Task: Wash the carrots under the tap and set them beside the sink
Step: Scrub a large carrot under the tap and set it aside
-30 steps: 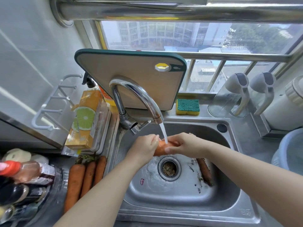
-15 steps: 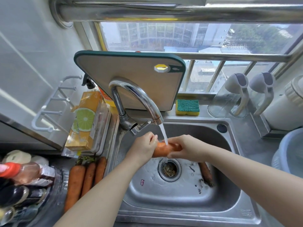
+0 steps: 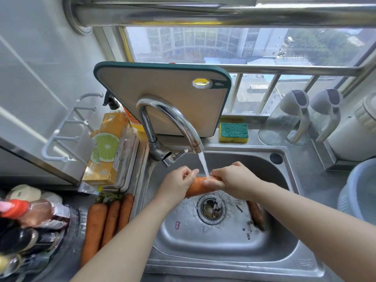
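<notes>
A smooth orange carrot is being held at the frame's centre over the steel sink, its long axis running left to right. The left hand and right hand are curling their fingers around its ends under the curved chrome tap. Three tapered carrots are lying lower left, beside the sink.

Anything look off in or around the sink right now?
Only minor mess: dark bits of dirt lie scattered on the sink floor near the loose carrot right of the drain strainer, which holds scraps. Nothing looks spilled or damaged; the held carrot is under the stream.
</notes>
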Demonstrator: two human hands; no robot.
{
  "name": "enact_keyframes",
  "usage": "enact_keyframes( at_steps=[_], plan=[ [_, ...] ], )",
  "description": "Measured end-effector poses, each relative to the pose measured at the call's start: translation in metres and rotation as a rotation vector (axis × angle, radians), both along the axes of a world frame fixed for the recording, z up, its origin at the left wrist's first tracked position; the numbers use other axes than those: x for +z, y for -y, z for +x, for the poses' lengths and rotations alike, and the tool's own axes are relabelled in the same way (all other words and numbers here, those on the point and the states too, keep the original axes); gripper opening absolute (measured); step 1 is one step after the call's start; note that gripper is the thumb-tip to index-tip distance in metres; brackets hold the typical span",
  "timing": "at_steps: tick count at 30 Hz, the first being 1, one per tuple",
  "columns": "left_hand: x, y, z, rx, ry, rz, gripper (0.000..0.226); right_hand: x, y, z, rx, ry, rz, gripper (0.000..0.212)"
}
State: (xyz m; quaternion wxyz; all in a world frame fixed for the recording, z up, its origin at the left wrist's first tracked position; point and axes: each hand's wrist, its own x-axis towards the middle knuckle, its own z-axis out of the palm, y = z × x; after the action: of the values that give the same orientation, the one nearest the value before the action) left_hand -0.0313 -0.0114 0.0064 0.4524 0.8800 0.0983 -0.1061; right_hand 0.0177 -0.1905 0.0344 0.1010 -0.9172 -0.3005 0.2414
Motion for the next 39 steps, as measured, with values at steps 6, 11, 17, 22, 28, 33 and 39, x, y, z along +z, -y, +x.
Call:
enact_keyframes(
  at_steps=[6, 11, 17, 22, 28, 33, 39],
  plan=[
    [0.003, -0.007, -0.002, -0.021, 0.049, 0.024, 0.038, 0.019, 0.008, 0.007, -0.054, -0.448, 0.191, 0.008],
    [0.006, -0.001, -0.003, -0.018, 0.06, 0.076, 0.033, 0.003, 0.005, 0.001, -0.188, -0.307, 0.293, 0.016],
    [0.007, -0.003, 0.004, 0.038, 0.034, 0.03, 0.038, 0.015, 0.009, 0.006, -0.14, -0.305, 0.276, 0.005],
    [0.013, -0.002, 0.003, 0.028, 0.075, 0.079, 0.037, 0.005, 0.009, 0.004, -0.172, -0.316, 0.347, 0.027],
    [0.011, -0.006, -0.005, 0.019, 0.117, 0.047, 0.032, 0.005, 0.01, 0.008, -0.152, -0.419, 0.337, 0.007],
    [0.014, -0.006, -0.006, -0.025, 0.222, 0.091, 0.036, 0.002, 0.011, 0.009, -0.235, -0.462, 0.42, 0.02],
    [0.008, -0.008, -0.014, -0.06, 0.301, 0.127, 0.042, 0.006, 0.019, 0.017, -0.207, -0.7, 0.307, 0.023]
  ],
)
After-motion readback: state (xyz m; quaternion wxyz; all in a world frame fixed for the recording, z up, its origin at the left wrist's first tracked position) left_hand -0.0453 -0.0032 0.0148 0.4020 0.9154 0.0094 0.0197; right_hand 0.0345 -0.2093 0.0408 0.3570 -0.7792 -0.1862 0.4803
